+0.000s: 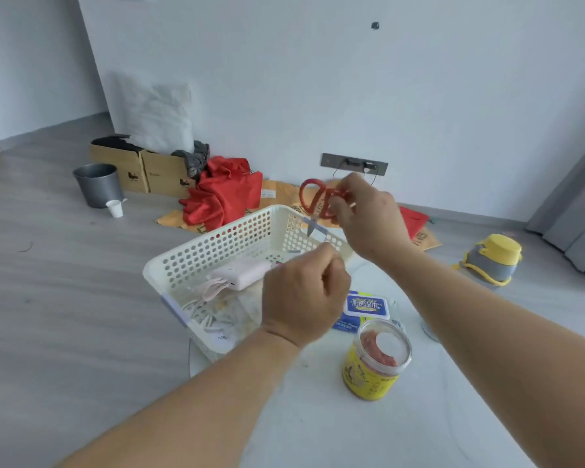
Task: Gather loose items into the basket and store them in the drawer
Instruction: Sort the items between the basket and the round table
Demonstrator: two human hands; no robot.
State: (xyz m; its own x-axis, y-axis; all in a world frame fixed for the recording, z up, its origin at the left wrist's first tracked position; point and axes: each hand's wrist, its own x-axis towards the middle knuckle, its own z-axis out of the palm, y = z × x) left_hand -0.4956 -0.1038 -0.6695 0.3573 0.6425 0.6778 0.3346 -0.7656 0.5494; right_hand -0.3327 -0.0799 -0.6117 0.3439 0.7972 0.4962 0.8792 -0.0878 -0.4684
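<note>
White table [318, 417], scissors [314, 201] in right hand [368, 217] grip, above basket [217, 251]

A sparsely furnished home room, seemingly mid-move. Bare white walls meet a grey wood-look floor [65, 298], with cardboard boxes [139, 170] and a metal bucket [97, 184] at centre left. A grey curtain [578, 211] hangs at the right edge.

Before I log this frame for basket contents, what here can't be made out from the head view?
- Left hand: closed into a fist; whether it pinches anything is hidden by its own fingers.
- Basket: the near right part of its inside is covered by the left hand.
- Wipes pack: partly hidden behind the left hand and the jar.
- Scissors: one red handle is covered by the right hand; the blades are blurred.
- Drawer: not in view.
</note>
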